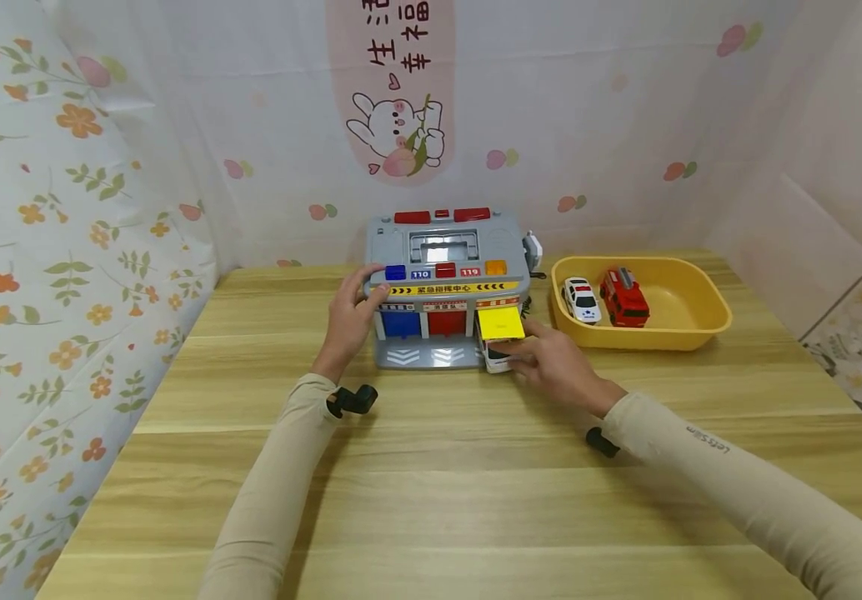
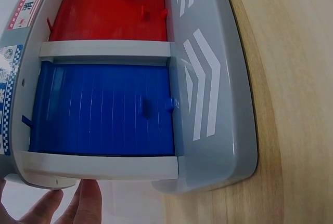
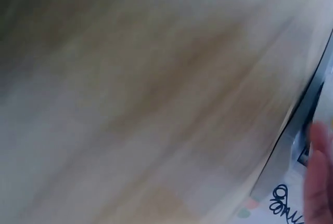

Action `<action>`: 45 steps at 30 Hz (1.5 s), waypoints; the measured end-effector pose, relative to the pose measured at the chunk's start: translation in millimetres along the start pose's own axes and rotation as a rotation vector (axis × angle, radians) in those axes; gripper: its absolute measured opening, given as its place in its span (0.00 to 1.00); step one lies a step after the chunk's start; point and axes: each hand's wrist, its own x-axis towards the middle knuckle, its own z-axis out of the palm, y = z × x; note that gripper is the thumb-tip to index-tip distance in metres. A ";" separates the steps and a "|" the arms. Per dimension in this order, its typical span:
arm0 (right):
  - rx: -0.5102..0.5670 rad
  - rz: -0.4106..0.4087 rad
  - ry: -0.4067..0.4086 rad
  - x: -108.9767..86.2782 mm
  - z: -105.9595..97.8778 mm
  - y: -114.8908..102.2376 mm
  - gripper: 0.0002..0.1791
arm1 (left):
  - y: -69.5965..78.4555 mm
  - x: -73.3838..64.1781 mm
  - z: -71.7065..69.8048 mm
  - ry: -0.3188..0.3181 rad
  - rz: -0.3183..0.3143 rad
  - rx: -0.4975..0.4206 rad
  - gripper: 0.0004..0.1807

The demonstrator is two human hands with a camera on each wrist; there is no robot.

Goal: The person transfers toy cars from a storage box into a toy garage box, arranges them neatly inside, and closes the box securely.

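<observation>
A grey toy garage (image 1: 438,287) stands at the far side of the table, with a blue door (image 2: 104,109) and a red door (image 2: 112,16) down. Its yellow door (image 1: 501,323) at the right bay is swung up. My left hand (image 1: 350,317) grips the garage's left end, thumb at the front and fingers over the top edge. Under the yellow door, a white toy car (image 1: 496,358) pokes out of the bay onto the ramp. My right hand (image 1: 551,367) holds this car from its right side, fingers partly hidden beneath the door. The right wrist view is blurred and shows little of it.
A yellow tray (image 1: 671,337) right of the garage holds a white toy police car (image 1: 581,300) and a red toy fire truck (image 1: 623,298). A grey handset-like part (image 1: 533,248) hangs on the garage's right side. Printed cloth (image 1: 266,108) rises behind the wooden table (image 1: 431,500).
</observation>
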 end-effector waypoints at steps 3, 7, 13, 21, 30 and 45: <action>0.040 0.000 0.056 1.0 0.4 0.1 0.19 | 0.6 0.5 0.2 0.000 -0.010 0.001 0.23; 0.038 -0.011 0.081 2.9 1.1 0.3 0.19 | -0.1 0.9 0.3 0.011 -0.001 0.004 0.23; 0.084 0.018 0.124 3.3 3.2 2.8 0.23 | -3.0 0.6 2.4 0.015 0.024 0.009 0.22; 0.156 0.205 0.061 7.0 3.2 7.2 0.33 | 20.4 -12.0 1.9 -0.005 0.012 0.022 0.23; 0.064 0.298 -0.087 13.9 3.1 8.9 0.62 | 12.4 -6.3 1.7 -0.003 -0.010 0.014 0.23; -0.037 0.292 -0.190 15.6 -0.6 10.8 0.60 | 8.0 -5.2 3.4 0.004 -0.025 0.037 0.22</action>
